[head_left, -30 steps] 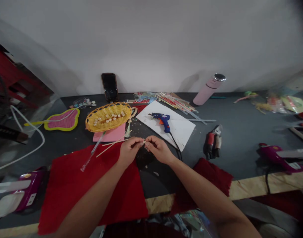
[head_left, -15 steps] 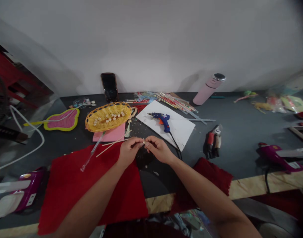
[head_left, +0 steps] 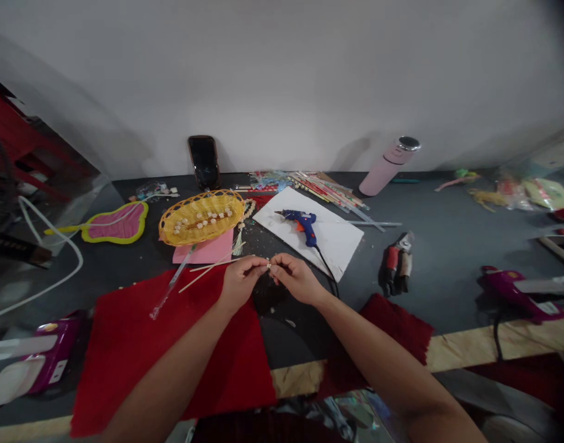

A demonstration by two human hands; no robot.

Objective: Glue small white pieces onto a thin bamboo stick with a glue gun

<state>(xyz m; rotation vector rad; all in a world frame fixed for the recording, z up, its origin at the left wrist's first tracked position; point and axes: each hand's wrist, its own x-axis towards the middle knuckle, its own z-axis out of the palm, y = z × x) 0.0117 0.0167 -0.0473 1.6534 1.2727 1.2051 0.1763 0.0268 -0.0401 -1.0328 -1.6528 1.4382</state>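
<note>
Both hands meet over the dark tabletop, fingertips close together. My left hand (head_left: 242,280) is closed in a pinch on a tiny pale bead-like piece (head_left: 269,266). My right hand (head_left: 294,278) pinches the same piece from the other side; its exact shape is too small to make out. Left of my hands lie thin wooden sticks (head_left: 206,276) and a clear plastic tube (head_left: 171,286). Behind them a yellow woven basket (head_left: 203,237) holds small pale bead pieces (head_left: 204,224). Beyond my right hand a blue glue gun (head_left: 304,223) rests on a white board (head_left: 341,246).
Red cloth (head_left: 180,357) covers the front left. Pliers (head_left: 397,264) lie at the right, a pink bottle (head_left: 387,167) behind them. A phone (head_left: 204,161) leans on the wall. Straw-like sticks (head_left: 328,189) lie at the back. Purple devices (head_left: 51,357) stand at both sides.
</note>
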